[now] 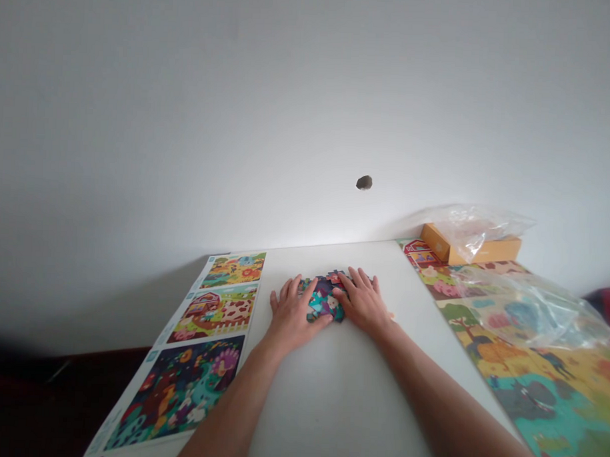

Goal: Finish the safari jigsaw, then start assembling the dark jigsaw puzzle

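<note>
A small heap of colourful jigsaw pieces (325, 299) in teal, purple and red lies on the white table (339, 396). My left hand (294, 315) rests on its near left side with the fingers spread. My right hand (362, 300) presses on its right side, and the two hands hold the heap between them. Part of the heap is hidden under my fingers. To the left lies a printed sheet (195, 345) with several farm-themed pictures, and to the right a large, colourful printed farm scene (539, 390) lies partly under clear plastic.
An orange cardboard box (469, 246) stands at the far right corner, with a clear plastic bag (478, 228) over it. A white wall rises behind the table, with a small hole (364, 182) in it. The table's left edge drops to a dark floor.
</note>
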### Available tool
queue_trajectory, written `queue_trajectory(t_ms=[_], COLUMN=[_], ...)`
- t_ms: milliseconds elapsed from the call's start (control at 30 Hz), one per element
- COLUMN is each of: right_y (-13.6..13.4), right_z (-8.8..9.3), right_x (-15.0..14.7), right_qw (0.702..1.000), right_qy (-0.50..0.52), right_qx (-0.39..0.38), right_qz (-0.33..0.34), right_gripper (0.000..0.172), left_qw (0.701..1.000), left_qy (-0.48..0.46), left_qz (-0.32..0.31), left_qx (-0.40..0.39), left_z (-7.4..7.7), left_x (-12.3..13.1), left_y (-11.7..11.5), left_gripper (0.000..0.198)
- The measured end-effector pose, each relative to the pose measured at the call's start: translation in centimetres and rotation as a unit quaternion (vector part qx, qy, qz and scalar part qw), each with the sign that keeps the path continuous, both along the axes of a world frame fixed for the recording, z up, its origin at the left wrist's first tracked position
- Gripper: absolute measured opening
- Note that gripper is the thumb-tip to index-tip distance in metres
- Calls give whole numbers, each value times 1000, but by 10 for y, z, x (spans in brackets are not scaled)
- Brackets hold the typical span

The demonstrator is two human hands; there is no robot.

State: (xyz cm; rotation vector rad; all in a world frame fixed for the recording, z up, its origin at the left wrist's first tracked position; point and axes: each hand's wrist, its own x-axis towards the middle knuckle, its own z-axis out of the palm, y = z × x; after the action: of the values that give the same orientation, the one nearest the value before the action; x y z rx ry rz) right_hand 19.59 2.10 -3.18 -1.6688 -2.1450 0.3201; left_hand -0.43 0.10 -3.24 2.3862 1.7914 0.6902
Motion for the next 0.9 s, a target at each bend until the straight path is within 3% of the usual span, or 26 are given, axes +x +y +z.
queue_trajectory(t_ms=[133, 267, 367, 433, 600, 733, 900], right_y=[6, -1, -3, -1, 5, 3, 4], right_z=[7, 12, 9, 6, 7, 9, 9], right_x=[8, 5, 3, 5, 10, 8, 6], right_qw=[999, 993, 988, 985, 991, 995, 997], right_qy=[38, 74, 37, 33, 24, 9, 25], right_qx=[11, 56, 60, 67, 72, 63, 62], right_qz=[24, 71, 139, 153, 110, 75, 50], right_gripper=[46, 45, 67, 71, 53, 42, 35], left_qw=[999, 995, 991, 988, 984, 980, 983], left_qy=[-14, -89, -129, -144, -168, -174, -161], left_qz=[-28, -22, -12, 2, 45, 88, 72], left_qx=[11, 39, 46, 48, 38, 49, 54], left_z=[-15, -23, -25, -25, -19, -13, -10], left_x=[-11, -17, -19, -20, -22, -25, -27], left_y=[9, 19, 24, 26, 28, 29, 30], left_gripper=[91, 87, 85, 85, 75, 53, 36])
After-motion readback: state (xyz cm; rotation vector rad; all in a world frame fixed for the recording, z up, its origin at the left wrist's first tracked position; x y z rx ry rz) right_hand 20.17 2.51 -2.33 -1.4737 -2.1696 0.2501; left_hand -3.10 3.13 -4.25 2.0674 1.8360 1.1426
